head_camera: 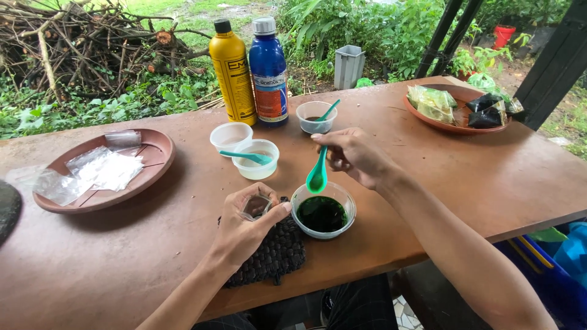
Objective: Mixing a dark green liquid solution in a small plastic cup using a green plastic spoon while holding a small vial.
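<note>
My right hand [354,157] holds a green plastic spoon [317,176] by its handle, bowl down, just above a clear cup of dark green liquid [322,214]. My left hand [244,229] grips a small clear plastic bag [255,206], held open beside that cup, over a dark woven mat [275,256]. Behind them stand a clear cup with a teal spoon [255,159], an empty white cup [230,135], and a third cup with a spoon [316,117].
A yellow bottle [233,73] and a blue bottle [268,72] stand at the back of the brown table [477,177]. A brown dish with clear bags [104,170] lies left; another dish with filled packets [455,107] lies right. Brushwood and plants lie beyond.
</note>
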